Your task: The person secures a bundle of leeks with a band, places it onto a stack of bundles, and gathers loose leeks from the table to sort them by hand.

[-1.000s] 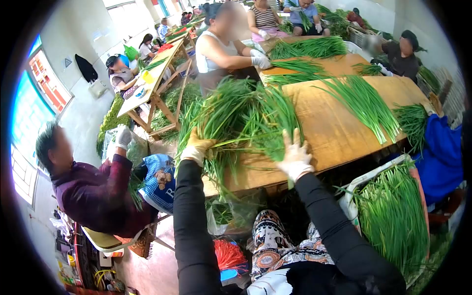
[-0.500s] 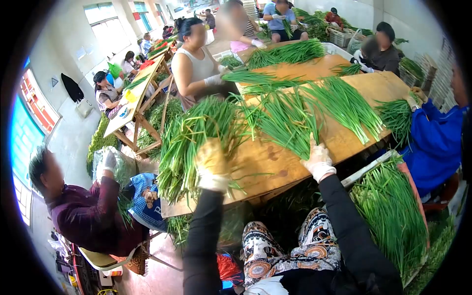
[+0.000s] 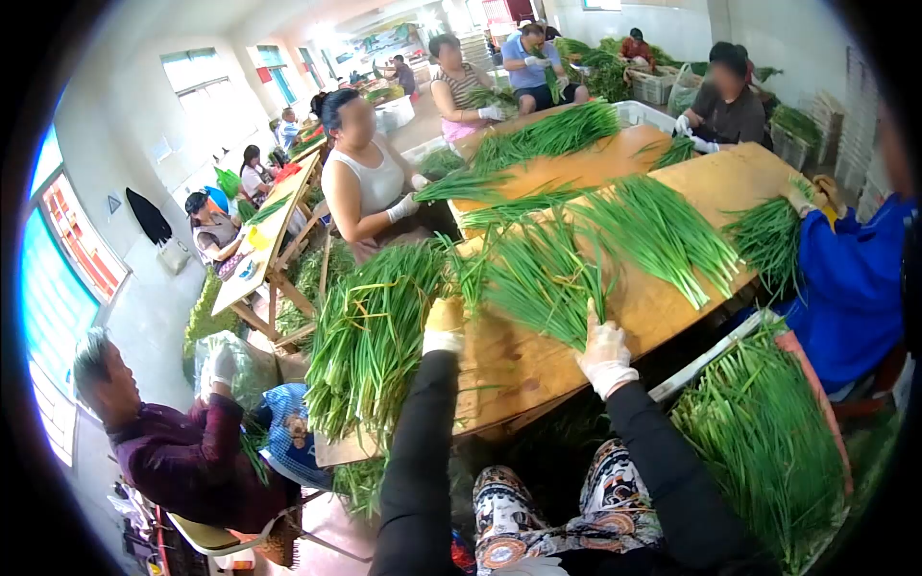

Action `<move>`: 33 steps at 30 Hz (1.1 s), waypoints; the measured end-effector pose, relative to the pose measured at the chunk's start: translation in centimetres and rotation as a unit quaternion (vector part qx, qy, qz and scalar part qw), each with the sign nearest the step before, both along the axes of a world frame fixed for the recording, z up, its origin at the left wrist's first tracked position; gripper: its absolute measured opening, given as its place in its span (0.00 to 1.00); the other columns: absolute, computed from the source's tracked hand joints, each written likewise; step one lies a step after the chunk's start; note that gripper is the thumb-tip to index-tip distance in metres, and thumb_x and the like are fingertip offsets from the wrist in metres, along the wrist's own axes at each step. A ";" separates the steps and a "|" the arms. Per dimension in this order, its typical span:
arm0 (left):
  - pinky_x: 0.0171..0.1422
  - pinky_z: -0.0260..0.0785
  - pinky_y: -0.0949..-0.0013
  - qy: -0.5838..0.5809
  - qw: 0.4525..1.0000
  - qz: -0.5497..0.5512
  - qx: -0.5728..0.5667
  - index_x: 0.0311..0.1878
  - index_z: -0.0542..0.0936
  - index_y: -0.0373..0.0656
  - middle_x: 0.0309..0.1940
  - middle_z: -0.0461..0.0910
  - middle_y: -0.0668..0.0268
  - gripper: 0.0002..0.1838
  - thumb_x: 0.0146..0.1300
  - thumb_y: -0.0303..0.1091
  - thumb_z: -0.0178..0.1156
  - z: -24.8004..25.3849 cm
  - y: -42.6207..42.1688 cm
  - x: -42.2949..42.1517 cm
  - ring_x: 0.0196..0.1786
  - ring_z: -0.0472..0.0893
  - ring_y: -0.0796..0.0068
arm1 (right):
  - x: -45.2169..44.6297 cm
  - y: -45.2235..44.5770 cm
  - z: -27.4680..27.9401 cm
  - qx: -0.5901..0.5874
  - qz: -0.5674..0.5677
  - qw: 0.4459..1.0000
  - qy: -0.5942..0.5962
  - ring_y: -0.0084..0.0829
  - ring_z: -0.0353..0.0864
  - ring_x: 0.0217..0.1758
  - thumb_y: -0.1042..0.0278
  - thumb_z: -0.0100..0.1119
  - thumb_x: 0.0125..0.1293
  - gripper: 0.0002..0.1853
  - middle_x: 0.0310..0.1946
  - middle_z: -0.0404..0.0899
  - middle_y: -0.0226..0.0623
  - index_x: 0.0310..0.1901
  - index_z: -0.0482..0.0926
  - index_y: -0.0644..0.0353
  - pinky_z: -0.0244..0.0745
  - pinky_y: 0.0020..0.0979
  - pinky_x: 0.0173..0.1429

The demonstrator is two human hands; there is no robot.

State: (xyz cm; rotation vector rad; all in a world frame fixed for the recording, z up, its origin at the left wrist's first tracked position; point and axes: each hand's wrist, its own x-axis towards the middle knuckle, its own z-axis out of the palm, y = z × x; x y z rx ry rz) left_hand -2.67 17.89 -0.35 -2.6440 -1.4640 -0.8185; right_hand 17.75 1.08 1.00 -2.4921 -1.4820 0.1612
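Observation:
My right hand (image 3: 605, 357), in a white glove, is closed around the stem ends of a spread bunch of garlic chives (image 3: 543, 278) lying on the wooden table (image 3: 519, 370). My left hand (image 3: 444, 322), in a glove with yellowed fingers, is at the right side of a big heap of chives (image 3: 370, 336) on the table's left end. Its fingertips point away from me and I cannot make out whether they grip anything. Beyond my right hand lies another bunch of chives (image 3: 667, 235), its pale stems toward me.
A crate of chives (image 3: 759, 432) stands right of my legs. A person in blue (image 3: 850, 278) handles chives at the right. Across the table, a person in a white top (image 3: 370, 182) holds a bunch. On the left sits a person in a dark maroon top (image 3: 197, 451).
My left hand has moved from the front of the heap to its right side, farther from me. My right hand stays at the bunch's stems, slightly lower in view. The head view has shifted.

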 end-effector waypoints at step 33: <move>0.44 0.69 0.65 -0.106 0.944 -0.088 -0.300 0.51 0.67 0.36 0.36 0.77 0.56 0.21 0.54 0.34 0.55 -2.5 -15.9 1.2 0.39 0.76 0.63 | 3.1 -7.3 1.1 0.053 0.299 0.842 0.446 0.31 0.53 0.66 0.59 0.56 0.56 0.33 0.62 0.56 0.40 0.62 0.56 0.56 0.55 0.28 0.64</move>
